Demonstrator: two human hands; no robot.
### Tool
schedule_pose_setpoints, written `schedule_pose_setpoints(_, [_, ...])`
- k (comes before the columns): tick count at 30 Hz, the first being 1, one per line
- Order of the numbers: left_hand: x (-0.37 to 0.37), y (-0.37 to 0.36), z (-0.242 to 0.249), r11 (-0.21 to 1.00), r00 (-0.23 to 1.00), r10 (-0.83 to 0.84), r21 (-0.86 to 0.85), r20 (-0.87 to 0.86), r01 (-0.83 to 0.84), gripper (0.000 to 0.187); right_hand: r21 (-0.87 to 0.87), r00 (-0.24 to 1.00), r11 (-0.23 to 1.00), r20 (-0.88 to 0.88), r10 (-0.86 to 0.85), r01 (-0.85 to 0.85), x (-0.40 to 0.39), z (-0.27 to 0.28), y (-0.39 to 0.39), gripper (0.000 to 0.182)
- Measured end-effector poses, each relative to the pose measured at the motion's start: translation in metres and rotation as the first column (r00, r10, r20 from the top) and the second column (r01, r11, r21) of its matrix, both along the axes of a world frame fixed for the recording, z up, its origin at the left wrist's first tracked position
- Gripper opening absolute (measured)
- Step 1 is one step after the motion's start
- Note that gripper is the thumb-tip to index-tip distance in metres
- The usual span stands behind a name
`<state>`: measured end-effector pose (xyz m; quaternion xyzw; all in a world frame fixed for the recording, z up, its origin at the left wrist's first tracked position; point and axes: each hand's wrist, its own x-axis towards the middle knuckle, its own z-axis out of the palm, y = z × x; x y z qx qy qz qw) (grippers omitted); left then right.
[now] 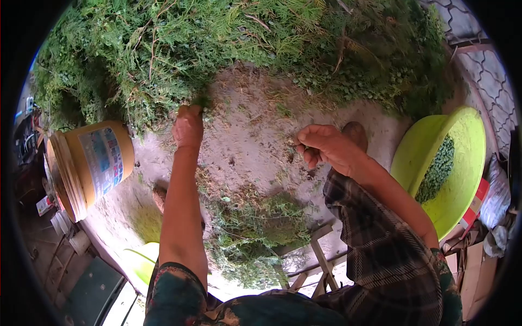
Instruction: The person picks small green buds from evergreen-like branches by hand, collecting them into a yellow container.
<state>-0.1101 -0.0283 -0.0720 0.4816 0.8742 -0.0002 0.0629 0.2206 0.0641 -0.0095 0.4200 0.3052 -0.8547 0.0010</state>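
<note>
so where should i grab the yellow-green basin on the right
The yellow-green basin is likely best gripped at its rim, approaching from the side nearest the right hand: the lip there stands clear of the small green pieces inside.

Foliage [261, 38] beyond the fingers of the left hand [187, 129]: green, with brown stems. Bucket [127, 146] left of those fingers: tan-orange; its label [101, 160]: blue and white. Basin [472, 146] right of the fingers of the right hand [329, 144]: lime yellow; its contents [436, 169]: grey-green. Ground [239, 130] between the two sets of fingers: pinkish grey, flecked straw-brown. Trouser leg [375, 233] below the right fingers: dark plaid with pale lines. Sleeve [176, 293] behind the left fingers: dark green, with reddish patches.
</note>
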Motion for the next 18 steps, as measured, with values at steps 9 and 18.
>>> schedule_pose_setpoints(9, [0.069, 0.016, 0.109, 0.984, 0.581, 0.082, 0.025, 0.810, -0.174, 0.011, 0.127, 0.987, 0.992, -0.156, 0.024, -0.004, -0.016, 0.010, 0.007, 0.042])
schedule_pose_setpoints(18, [0.133, 0.016, 0.158, 0.952, -0.183, 0.177, -0.215, 0.967, -0.219, 0.009, 0.096, 0.889, 0.995, -0.455, 0.045, -0.002, -0.022, 0.037, 0.005, 0.072])
